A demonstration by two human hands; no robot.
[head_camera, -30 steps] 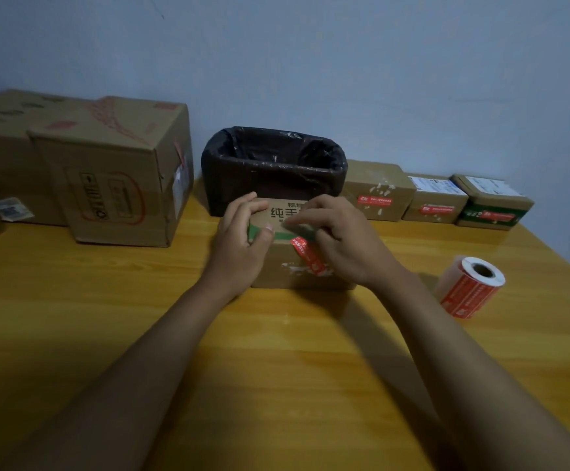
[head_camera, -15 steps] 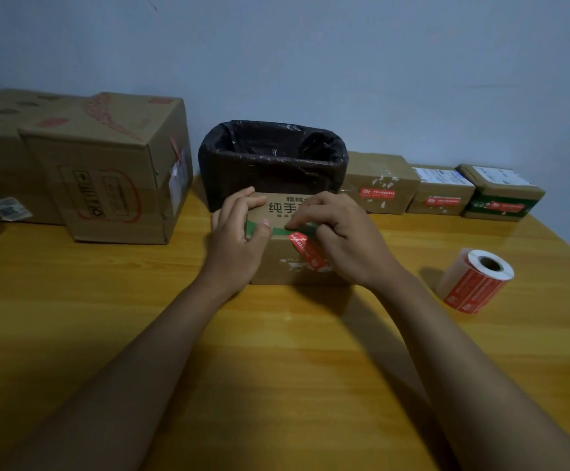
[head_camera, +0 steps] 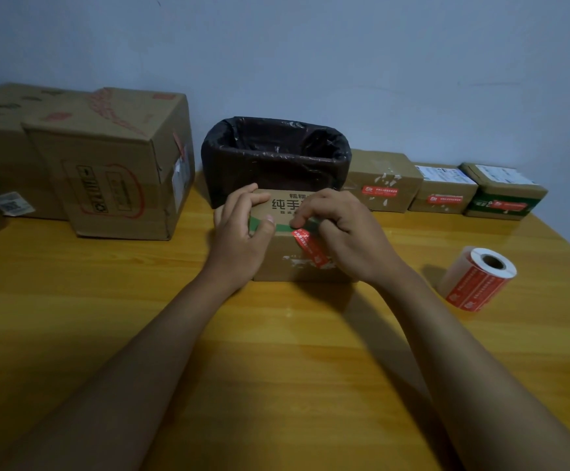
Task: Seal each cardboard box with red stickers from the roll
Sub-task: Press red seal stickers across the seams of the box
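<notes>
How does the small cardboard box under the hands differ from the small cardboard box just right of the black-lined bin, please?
The small cardboard box under the hands sits mid-table, its red sticker slanting over the top front edge. The small cardboard box just right of the black-lined bin stands by the wall, untouched, its sticker level. Both are brown.

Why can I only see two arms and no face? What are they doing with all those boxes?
The camera sits on the person's head and looks down, so you see only their own arms, just as they do. The left hand steadies a small cardboard box on the wooden table. The right hand presses a red sticker over the box's front edge to seal it. To the right lies the roll of stickers. At the back, three small boxes already wear red stickers. Behind the hands stands a bin with a black bag, and on the left are big cardboard boxes.
</notes>
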